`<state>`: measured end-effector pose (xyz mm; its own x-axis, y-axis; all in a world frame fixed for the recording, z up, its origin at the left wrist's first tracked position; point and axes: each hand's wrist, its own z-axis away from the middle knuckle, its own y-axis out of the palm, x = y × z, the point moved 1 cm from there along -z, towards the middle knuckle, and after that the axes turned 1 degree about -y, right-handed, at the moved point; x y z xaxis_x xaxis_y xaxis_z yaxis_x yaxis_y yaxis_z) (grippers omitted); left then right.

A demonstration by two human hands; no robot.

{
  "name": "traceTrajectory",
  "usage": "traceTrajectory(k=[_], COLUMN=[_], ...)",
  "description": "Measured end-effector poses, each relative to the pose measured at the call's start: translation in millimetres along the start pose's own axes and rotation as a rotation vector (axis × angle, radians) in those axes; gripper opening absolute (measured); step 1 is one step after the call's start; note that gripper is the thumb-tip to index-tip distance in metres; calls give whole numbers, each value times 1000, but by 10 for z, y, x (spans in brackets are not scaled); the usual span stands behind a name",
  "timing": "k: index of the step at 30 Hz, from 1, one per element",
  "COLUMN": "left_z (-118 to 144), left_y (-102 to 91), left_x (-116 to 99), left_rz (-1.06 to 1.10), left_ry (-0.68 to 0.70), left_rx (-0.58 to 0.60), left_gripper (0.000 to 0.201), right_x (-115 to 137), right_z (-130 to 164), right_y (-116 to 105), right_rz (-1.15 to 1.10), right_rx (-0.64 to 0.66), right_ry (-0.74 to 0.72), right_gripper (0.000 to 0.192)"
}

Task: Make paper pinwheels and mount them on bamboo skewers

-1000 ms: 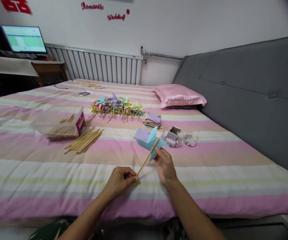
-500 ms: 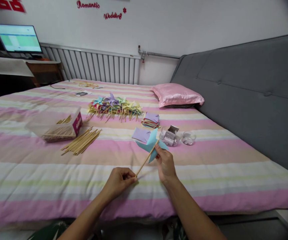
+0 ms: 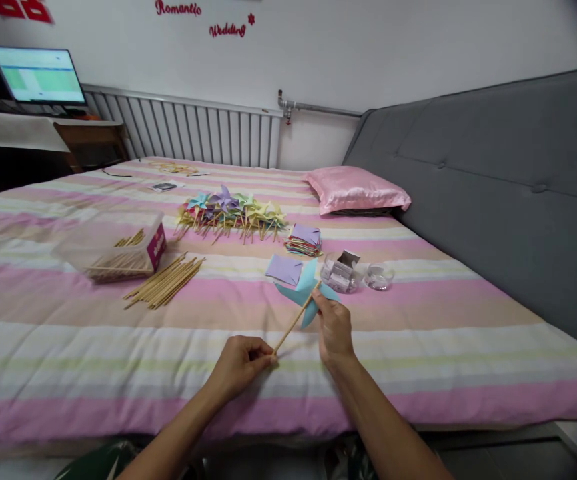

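- Head view, far left: a monitor (image 3: 38,75) glows on a desk beyond the bed (image 3: 418,347), which is covered in pink, cream and green stripes.
- A clear box of sticks (image 3: 118,252) with a magenta label sits on the left part of the bed; just to its right lies a loose bundle of wooden sticks (image 3: 164,283), fanned slightly.
- Further back, near the middle, a heap of finished pinwheels (image 3: 231,212) in purple, blue, green and yellow lies with the sticks pointing toward the camera.
- The left hand (image 3: 241,363) is closed in a pinch on the lower end of a thin wooden stick (image 3: 293,323), which slants up and to the right.
- At the stick's top sits a light blue paper pinwheel (image 3: 304,292) with folded, pointed blades, held above the bed near its front edge; a lilac paper square (image 3: 283,269) lies just behind it.
- The right hand (image 3: 333,328) has its fingertips closed on the pinwheel's centre, where paper meets stick.
- A stack of coloured paper squares (image 3: 304,240) lies behind, and two small clear containers (image 3: 341,273) (image 3: 379,277) stand just right of the pinwheel.
- Open striped bedding spreads right of the hands to the grey padded headboard (image 3: 508,180); a pink pillow (image 3: 355,190) lies against it further back.
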<state>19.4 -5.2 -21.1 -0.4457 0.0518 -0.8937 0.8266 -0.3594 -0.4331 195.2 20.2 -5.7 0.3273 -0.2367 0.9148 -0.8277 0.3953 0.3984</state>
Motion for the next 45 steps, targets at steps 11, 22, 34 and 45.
traceTrajectory(k=[11, 22, 34, 45], left_z=[12, -31, -38, -38], left_y=[-15, -42, -34, -59], left_x=[-39, -36, 1, 29], left_rz=[26, 390, 424, 398], left_ry=[8, -74, -90, 18], left_rx=[-5, -31, -20, 11], left_gripper=[25, 39, 40, 38], right_x=[89, 54, 36, -341], right_z=[54, 48, 73, 412], right_y=[40, 32, 44, 225], right_rz=[-29, 70, 119, 287], right_rx=[121, 14, 100, 605], right_ry=[-60, -12, 119, 137], right_gripper=[26, 25, 21, 29])
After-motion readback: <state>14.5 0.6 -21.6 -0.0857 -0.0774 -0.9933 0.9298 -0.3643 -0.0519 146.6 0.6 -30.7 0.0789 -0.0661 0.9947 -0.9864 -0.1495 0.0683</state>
